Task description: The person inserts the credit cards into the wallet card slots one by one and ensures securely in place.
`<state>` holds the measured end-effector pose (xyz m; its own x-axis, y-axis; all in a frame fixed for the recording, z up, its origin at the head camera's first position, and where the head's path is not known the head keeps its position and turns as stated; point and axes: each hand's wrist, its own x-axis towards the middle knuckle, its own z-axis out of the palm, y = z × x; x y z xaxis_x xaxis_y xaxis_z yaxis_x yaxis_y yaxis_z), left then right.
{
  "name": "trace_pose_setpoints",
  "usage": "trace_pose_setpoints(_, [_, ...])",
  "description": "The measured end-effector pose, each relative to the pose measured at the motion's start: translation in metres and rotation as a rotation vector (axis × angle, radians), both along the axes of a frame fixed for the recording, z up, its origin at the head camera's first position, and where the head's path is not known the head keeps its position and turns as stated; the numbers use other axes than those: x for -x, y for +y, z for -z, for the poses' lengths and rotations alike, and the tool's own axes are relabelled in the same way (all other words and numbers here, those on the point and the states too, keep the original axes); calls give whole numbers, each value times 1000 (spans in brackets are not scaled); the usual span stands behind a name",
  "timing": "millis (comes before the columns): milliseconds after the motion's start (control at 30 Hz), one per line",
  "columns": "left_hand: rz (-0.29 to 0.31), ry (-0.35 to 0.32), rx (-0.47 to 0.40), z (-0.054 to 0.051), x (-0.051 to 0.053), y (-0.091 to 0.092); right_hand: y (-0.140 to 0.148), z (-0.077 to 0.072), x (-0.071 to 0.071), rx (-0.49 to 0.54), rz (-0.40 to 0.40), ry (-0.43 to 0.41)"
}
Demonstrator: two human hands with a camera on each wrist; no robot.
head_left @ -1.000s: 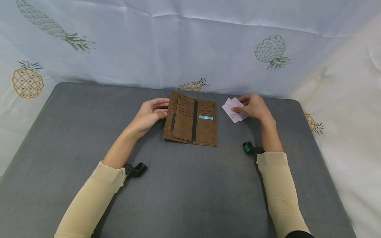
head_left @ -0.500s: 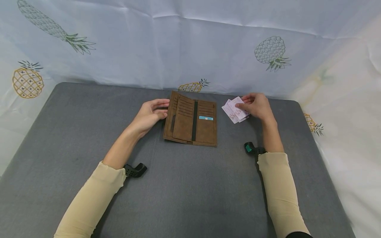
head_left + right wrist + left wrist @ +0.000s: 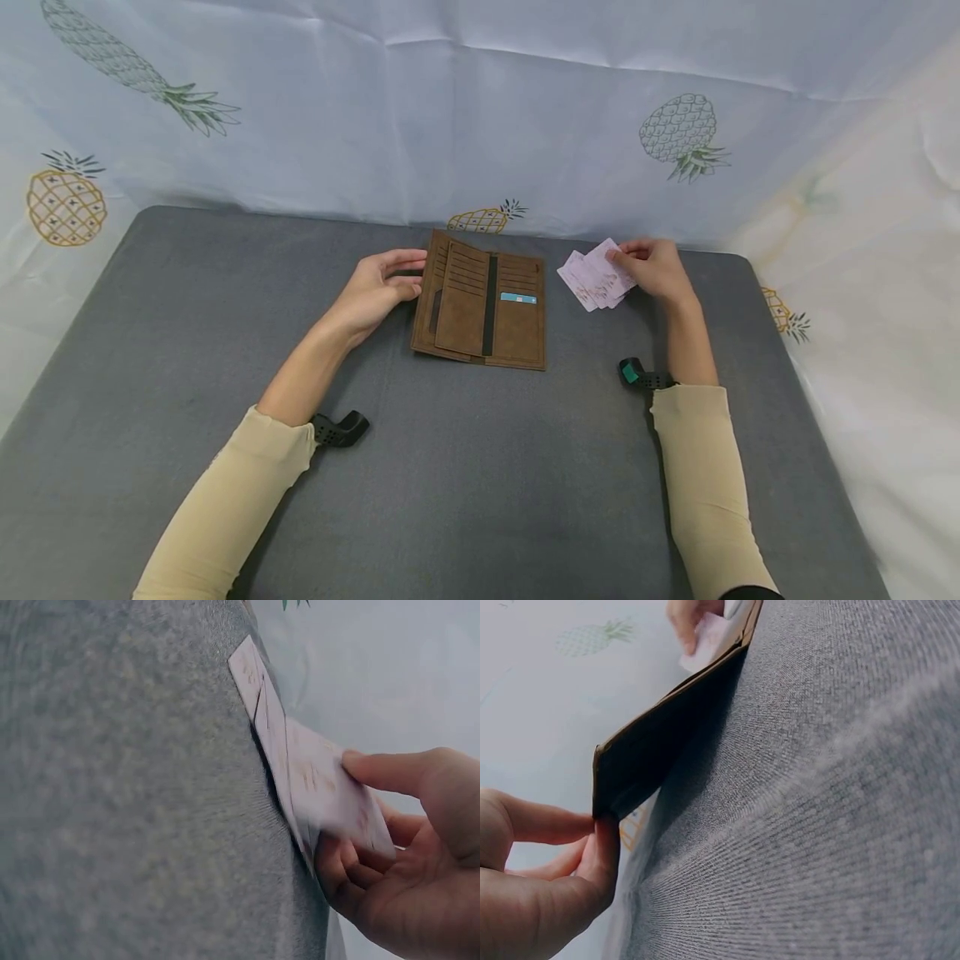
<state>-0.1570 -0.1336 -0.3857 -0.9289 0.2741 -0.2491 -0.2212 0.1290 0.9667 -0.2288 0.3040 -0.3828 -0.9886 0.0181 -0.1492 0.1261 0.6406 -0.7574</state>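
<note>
A brown wallet (image 3: pixel 517 333) lies spread out on the grey table, with its left part tilted up. My left hand (image 3: pixel 371 292) pinches its left edge between thumb and fingers; the left wrist view shows the dark outer side of the cover (image 3: pixel 667 735). One blue card (image 3: pixel 518 297) peeks from a slot on the wallet's right half. To the right, my right hand (image 3: pixel 660 268) pinches a pale pink card (image 3: pixel 322 776), which is tilted up off the table. Beneath and beside it, other pink cards (image 3: pixel 251 682) lie fanned and overlapping; their exact number is unclear.
A grey cloth covers the table (image 3: pixel 465 483). Behind it hangs a white curtain (image 3: pixel 360 125) printed with pineapples, close to the table's back edge. A black camera mount sits on each wrist, the left mount (image 3: pixel 341 428) low over the table.
My right hand has shifted slightly right, drawing the top pink card rightward so the cards fan out more and more of them shows. The left hand and wallet stay put.
</note>
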Motion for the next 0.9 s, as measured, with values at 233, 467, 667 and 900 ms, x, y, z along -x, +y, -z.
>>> trace_pose_setpoints(233, [4,7,0,1,0,0,-12,-14,-4,59,-21,9])
trace_pose_setpoints(467, [2,10,0,0,0,0,-43,-28,-2,106,-136,101])
trace_pose_setpoints(667, [1,8,1,-1,0,0,-76,-31,3,160,-166,131])
trace_pose_setpoints(900, [5,14,3,-1,-1,1,-113,-30,6,190,-208,133])
